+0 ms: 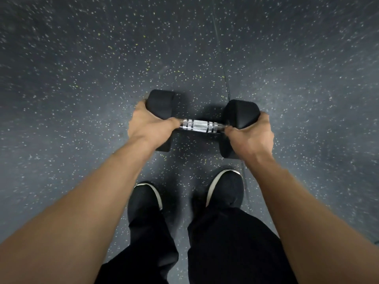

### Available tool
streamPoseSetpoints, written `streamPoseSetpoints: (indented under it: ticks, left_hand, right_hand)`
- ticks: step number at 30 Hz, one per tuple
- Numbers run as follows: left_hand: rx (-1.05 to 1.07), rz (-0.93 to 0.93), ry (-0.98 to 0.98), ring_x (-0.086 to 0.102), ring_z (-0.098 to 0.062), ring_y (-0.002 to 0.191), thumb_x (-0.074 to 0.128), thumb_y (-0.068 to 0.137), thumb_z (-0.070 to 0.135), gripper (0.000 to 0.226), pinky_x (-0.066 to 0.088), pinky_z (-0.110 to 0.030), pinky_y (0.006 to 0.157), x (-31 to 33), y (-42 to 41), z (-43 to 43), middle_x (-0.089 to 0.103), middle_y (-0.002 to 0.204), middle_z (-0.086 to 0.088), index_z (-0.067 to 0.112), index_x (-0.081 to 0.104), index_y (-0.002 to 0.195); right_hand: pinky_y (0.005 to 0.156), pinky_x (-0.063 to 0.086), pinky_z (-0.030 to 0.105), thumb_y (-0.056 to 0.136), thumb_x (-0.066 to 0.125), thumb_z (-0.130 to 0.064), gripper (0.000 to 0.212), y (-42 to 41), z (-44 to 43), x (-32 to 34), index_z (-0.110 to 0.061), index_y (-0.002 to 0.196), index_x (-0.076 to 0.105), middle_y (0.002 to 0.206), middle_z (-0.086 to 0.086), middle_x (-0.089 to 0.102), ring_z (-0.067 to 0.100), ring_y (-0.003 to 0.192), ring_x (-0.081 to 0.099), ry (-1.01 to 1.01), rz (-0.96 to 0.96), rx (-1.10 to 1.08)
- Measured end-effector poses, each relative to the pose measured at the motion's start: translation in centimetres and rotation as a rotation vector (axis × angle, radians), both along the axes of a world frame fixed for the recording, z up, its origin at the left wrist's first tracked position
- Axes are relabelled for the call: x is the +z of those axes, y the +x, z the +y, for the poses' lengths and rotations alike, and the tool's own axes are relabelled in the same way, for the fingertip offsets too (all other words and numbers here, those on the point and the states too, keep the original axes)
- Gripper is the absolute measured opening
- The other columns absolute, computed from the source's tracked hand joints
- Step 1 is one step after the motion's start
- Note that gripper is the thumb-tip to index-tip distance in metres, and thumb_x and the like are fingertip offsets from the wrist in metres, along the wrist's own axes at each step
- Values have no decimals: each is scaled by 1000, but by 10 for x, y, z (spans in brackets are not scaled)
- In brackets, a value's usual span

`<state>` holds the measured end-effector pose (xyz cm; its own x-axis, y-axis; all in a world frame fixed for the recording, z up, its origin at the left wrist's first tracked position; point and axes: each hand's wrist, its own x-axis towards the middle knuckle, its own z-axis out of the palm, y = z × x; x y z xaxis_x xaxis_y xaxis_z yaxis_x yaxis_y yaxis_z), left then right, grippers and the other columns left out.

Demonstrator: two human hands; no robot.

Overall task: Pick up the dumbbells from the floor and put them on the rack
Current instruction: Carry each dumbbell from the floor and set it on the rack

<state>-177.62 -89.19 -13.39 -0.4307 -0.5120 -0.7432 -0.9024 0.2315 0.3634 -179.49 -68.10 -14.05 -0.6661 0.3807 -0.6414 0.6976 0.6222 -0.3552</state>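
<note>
Item one, nearest the lens: our two bare forearms, entering from the lower corners and reaching forward and down.

Item two: our dark trousers (223, 249) and a pair of black shoes (225, 191) with pale sole edges, standing on the floor just behind the weight.

Item three, the task's thing: one dumbbell (202, 126), lying crosswise in front of our feet over the speckled dark rubber floor (82, 78). Two black angular heads, matte; between them a short chrome handle with a knurled middle and ringed bands. Whether it rests on the floor or is just clear of it we cannot tell.

Item four: our left hand (152, 123) cups the left head, fingers curled around its outer side, thumb reaching to the handle's end. Our right hand (251, 137) clasps the right head the same way.

Markings: no number, brand or lettering can be read on either head.

Obscured: our hands cover the heads' near faces; floor edges are blurred. A seam (225, 78) runs through the floor past the right head.
</note>
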Motion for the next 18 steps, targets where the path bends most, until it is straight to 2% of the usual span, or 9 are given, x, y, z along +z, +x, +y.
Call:
streamPoseSetpoints:
  ticks: [5, 9, 12, 14, 18]
  left_hand:
    - [101, -11, 40, 68, -18, 93, 89, 63, 22, 61, 61, -39, 89, 18, 6, 2, 68, 97, 9, 27, 56, 115]
    - [106, 67, -24, 69, -18, 93, 90, 61, 26, 60, 61, -40, 86, 98, 12, 9, 69, 97, 10, 25, 59, 112]
    - [67, 179, -62, 71, -16, 91, 91, 56, 31, 61, 62, -41, 86, 208, 2, 12, 72, 97, 12, 26, 65, 110]
    - [30, 245, -87, 72, -15, 91, 90, 53, 33, 58, 62, -42, 85, 310, -16, 19, 73, 96, 12, 27, 67, 106]
    - [17, 500, -107, 73, -16, 86, 84, 54, 35, 50, 62, -40, 80, 540, -50, 33, 75, 89, 13, 32, 69, 101]
  right_hand:
    - [90, 55, 41, 78, 79, -29, 55, -13, 0, 26, -14, 123, 50, 88, -3, 57, 32, 95, 63, -2, 68, 121]
    - [84, 53, 37, 76, 79, -28, 52, -26, 8, 111, -18, 118, 50, 79, -14, 52, 26, 87, 59, -6, 158, 181]
    - [82, 54, 36, 74, 79, -29, 52, -34, 15, 220, -19, 119, 53, 79, -17, 54, 25, 86, 61, -50, 249, 130]
    - [81, 55, 36, 73, 79, -29, 53, -44, 20, 325, -19, 119, 56, 80, -17, 56, 22, 84, 62, -70, 300, 95]
    - [83, 54, 37, 73, 81, -30, 56, -71, 33, 548, -26, 123, 57, 82, -20, 58, 20, 86, 62, -108, 495, 34]
